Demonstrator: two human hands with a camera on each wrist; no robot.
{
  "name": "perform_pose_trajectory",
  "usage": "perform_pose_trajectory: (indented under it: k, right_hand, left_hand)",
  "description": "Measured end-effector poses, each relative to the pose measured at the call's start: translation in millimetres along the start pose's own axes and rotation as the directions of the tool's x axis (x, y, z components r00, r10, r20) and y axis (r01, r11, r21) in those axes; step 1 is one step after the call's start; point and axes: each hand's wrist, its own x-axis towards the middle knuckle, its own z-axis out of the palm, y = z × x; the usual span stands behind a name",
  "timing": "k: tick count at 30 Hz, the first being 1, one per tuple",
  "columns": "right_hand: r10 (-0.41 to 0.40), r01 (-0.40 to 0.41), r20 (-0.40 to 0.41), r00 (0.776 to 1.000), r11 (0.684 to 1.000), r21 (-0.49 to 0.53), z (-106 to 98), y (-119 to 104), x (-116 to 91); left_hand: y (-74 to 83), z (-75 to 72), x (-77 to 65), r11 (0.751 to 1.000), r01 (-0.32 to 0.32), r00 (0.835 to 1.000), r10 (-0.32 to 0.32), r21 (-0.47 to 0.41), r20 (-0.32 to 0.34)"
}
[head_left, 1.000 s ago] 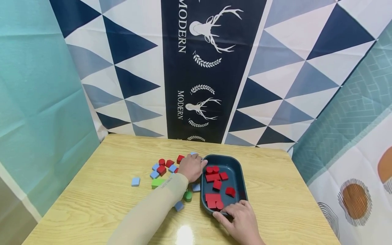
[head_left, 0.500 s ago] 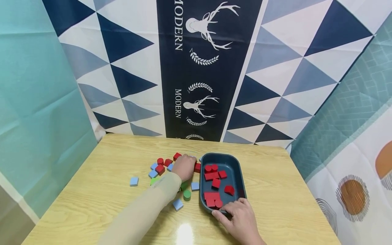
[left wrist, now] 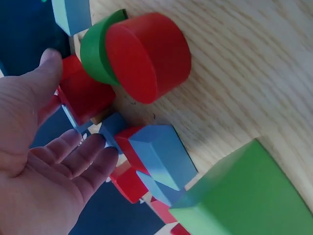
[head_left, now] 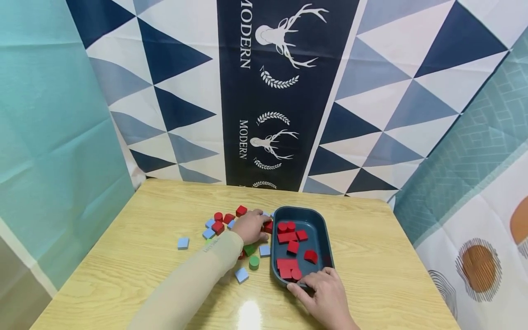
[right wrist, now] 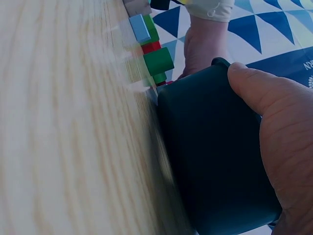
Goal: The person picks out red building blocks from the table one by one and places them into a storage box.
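Observation:
My left hand [head_left: 250, 227] reaches over the pile of blocks, its thumb and fingers spread around a red block [head_left: 268, 227] beside the tray. In the left wrist view the fingers are apart, and that red block [left wrist: 88, 95] lies just beyond them; no firm hold shows. My right hand [head_left: 323, 295] grips the near rim of a dark teal tray [head_left: 321, 247], the thumb [right wrist: 247, 85] outside and the fingers inside. Several red blocks [head_left: 287, 238] lie in the tray. The left palm is hidden in the head view.
Left of the tray lie several blue, red and green blocks, among them a green cylinder [head_left: 254, 262], a blue block [head_left: 241, 275] and a red cylinder [head_left: 218, 217]. A lone blue block [head_left: 183, 243] sits farther left. Patterned cloth [head_left: 185, 137] hangs behind the wooden table [head_left: 371, 256].
My left hand first drew back leftward from beside the tray, uncovering the red block, then spread its fingers toward that block. The right hand has stayed on the tray rim.

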Motion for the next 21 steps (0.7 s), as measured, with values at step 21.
perform_pose_trajectory:
  k: [21]
  right_hand:
    - [-0.026, 0.027, -0.038, 0.999, 1.0, 0.016, 0, 1, -2]
  left_hand:
    - [27.5, -22.0, 5.7, 0.995, 0.102, 0.962, -0.103, -0.018, -0.254]
